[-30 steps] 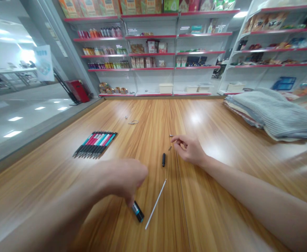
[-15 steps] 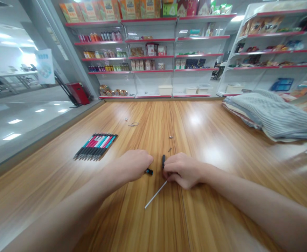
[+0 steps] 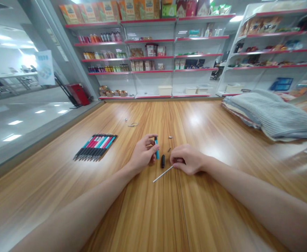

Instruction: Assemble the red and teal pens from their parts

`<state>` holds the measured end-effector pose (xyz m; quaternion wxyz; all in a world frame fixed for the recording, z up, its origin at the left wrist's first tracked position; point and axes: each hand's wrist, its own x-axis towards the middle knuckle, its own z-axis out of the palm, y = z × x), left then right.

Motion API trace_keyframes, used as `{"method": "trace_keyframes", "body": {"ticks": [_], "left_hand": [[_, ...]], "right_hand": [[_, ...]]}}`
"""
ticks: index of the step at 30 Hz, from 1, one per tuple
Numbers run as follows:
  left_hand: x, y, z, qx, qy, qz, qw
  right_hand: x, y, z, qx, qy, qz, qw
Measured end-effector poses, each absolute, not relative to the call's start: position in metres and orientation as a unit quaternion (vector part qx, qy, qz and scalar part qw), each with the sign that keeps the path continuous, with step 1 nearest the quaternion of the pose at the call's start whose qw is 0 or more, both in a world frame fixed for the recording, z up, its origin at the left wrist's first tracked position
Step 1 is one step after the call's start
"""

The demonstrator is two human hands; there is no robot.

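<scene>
My left hand (image 3: 142,154) is closed round a teal pen barrel (image 3: 156,147), holding it upright just above the wooden table (image 3: 132,213). My right hand (image 3: 186,159) pinches one end of a thin white pen refill (image 3: 162,174), which slants down to the left with its far tip near the table. Between the two hands lies a small black pen tip piece (image 3: 162,161). Two tiny metal parts (image 3: 170,137) lie just beyond the hands.
A row of several pens (image 3: 97,145) in red, teal and black lies to the left. A small wire ring (image 3: 133,124) lies farther back. Folded striped cloths (image 3: 271,113) are stacked at the right. Store shelves (image 3: 153,52) line the back wall.
My left hand lifted the teal barrel from the table and turned it upright. My right hand left the small parts, took hold of the white refill and raised its end.
</scene>
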<state>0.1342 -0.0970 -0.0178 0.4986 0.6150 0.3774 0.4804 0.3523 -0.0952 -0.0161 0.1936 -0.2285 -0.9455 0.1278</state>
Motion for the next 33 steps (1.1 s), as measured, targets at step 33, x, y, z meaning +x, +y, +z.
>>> {"method": "trace_keyframes", "body": {"ticks": [33], "left_hand": [[0.131,-0.086,-0.029,0.520,0.369,0.539,0.550]], "right_hand": [[0.335,-0.103,-0.023,-0.276,-0.930,0.061,0.235]]}}
